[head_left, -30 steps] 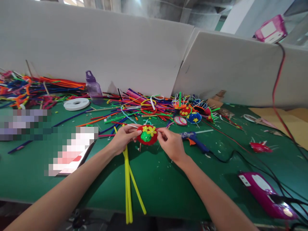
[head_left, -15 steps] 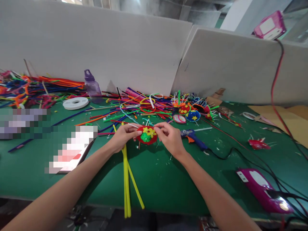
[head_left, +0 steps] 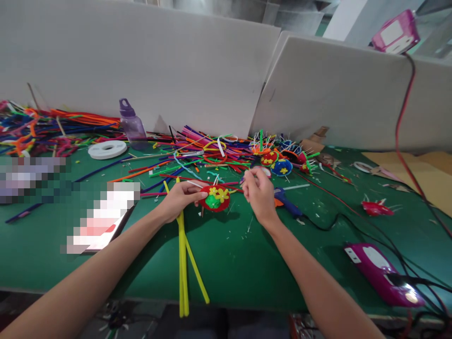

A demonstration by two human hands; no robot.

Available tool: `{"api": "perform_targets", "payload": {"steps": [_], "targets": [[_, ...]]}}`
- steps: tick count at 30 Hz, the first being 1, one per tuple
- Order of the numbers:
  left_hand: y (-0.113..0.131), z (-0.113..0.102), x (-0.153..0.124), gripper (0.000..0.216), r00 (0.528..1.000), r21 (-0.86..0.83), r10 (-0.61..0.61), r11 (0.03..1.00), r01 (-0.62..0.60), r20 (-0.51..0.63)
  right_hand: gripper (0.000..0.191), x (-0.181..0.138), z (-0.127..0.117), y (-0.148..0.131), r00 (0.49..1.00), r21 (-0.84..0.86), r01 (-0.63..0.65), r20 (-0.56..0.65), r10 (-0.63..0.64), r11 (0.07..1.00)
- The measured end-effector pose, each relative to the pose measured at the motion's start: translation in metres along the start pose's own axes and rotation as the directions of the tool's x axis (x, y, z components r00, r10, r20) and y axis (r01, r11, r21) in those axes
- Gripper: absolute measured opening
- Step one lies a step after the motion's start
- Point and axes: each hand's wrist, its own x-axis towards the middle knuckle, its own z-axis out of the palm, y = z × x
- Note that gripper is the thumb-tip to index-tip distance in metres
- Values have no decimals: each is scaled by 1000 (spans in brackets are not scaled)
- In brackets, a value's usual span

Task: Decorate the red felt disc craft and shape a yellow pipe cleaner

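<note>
Red felt-like oval (head_left: pixel 216 201) bearing yellow flowers (head_left: pixel 222 195) sits pinched in the left hand (head_left: pixel 181 200), the right hand (head_left: pixel 260 194) curled to its right, grip unclear.

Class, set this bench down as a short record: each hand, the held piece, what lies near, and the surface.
Left hand: grips the red disc at its left edge
Held piece: carries yellow flowers and a green patch
Right hand: apart from the disc, fingers curled; whether it holds anything is unclear
Below left hand: yellow stems
Beside right hand: blue glue gun
Further back: purple bottle, white reel
Surface: green table
</note>
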Motion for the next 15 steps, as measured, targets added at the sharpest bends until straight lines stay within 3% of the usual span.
{"api": "perform_targets", "payload": {"steps": [4, 9, 15], "targets": [[1, 1, 0, 23, 1000, 17, 2, 1000, -2, 8, 14, -5, 3, -5, 986, -82, 98, 144, -85, 992], [3, 2, -1, 25, 1000, 58, -18, 998, 17, 17, 15, -11, 9, -9, 976, -80, 168, 153, -154, 983], [3, 3, 0, 28, 999, 87, -37, 996, 35, 22, 18, -12, 12, -6, 951, -121, 200, 264, -163, 972]]}}
